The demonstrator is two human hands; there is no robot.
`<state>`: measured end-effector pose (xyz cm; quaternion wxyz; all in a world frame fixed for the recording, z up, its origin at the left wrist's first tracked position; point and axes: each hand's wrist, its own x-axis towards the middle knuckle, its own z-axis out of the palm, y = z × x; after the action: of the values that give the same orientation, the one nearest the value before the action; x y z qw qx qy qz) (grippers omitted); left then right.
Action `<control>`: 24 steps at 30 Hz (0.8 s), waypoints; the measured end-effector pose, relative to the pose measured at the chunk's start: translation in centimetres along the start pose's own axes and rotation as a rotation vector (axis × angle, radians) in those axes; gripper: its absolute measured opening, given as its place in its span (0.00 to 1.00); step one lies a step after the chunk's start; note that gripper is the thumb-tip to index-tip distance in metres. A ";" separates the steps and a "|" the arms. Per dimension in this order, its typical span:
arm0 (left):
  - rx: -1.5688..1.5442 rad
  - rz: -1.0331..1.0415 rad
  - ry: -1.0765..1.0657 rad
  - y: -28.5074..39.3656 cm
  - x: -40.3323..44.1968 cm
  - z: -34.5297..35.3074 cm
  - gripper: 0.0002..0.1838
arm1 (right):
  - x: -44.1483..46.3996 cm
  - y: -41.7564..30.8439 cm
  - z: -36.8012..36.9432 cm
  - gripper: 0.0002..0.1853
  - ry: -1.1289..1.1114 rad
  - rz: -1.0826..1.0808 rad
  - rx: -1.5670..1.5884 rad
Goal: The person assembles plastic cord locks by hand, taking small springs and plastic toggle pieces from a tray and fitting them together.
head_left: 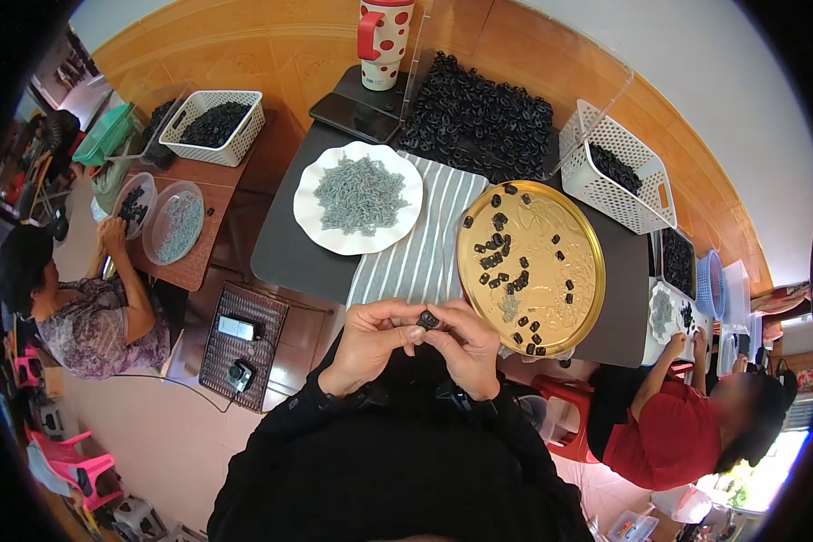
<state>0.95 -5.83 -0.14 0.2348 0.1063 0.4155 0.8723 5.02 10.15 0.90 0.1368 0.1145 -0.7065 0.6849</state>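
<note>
A small black part [427, 320] is pinched between my two hands, just off the table's front edge. My left hand [370, 343] grips it from the left with thumb and forefinger, and my right hand [465, 348] from the right. To the right lies a round gold tray [596, 271] with several black parts and a small heap of grey pieces [509, 309]. A white scalloped plate [309, 200] heaped with grey pieces [361, 194] stands on the left, beside a striped cloth [425, 226].
Behind are a big pile of black parts [479, 113], a phone [354, 117], a dotted cup [385, 45] and a white basket [619, 172]. One person [99, 316] works at a table on the left, another [677, 425] in red on the right.
</note>
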 end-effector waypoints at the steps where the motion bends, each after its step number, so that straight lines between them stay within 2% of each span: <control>1: -0.016 -0.007 0.005 0.0 0.0 0.0 0.16 | 0.0 0.0 0.0 0.22 0.001 0.001 0.000; 12: -0.084 -0.047 -0.023 -0.2 -0.2 -0.3 0.14 | -0.4 -0.3 0.2 0.18 0.047 0.031 -0.018; 16: -0.173 -0.092 -0.005 0.2 -0.4 0.0 0.14 | -0.4 -0.3 0.1 0.21 0.031 -0.017 -0.066; 19: -0.181 -0.083 -0.014 -0.2 -0.4 -0.3 0.14 | -0.4 -0.5 0.3 0.21 0.021 0.012 0.016; 24: -0.184 -0.061 -0.010 -0.4 -0.4 -0.2 0.14 | -0.5 -0.4 0.4 0.23 0.027 -0.059 -0.172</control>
<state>1.34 -5.95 -0.54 0.2720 0.0759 0.3355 0.8987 5.57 9.77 1.05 0.1760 0.1138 -0.7571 0.6187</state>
